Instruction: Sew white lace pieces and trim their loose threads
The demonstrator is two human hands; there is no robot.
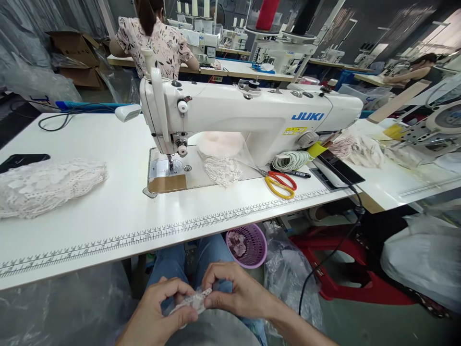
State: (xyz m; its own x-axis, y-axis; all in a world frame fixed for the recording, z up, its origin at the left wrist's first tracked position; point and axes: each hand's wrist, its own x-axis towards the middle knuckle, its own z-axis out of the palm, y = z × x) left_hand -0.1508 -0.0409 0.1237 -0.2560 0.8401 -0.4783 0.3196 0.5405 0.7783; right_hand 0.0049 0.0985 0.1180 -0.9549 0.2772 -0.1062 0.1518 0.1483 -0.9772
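Over my lap, in front of the table edge, a small piece of white lace (196, 301) is stretched between both hands. My left hand (162, 307) pinches its left end between thumb and fingers. The right end is gripped by my right hand (230, 290), thumb against the bent forefinger. Part of the lace is hidden by the fingers. Beyond the hands stands a white sewing machine (230, 105), its needle area uncovered by any cloth. Gathered white lace (223, 170) lies on the machine bed, and a larger lace heap (50, 185) rests on the table's left.
Scissors (281, 185) with red and yellow handles lie beside a coil of pale cord (290, 161). A purple basket (257, 245) holding scraps stands under the table edge. A red stool (353, 283) is at the right. A co-worker (154, 43) sits beyond the machine.
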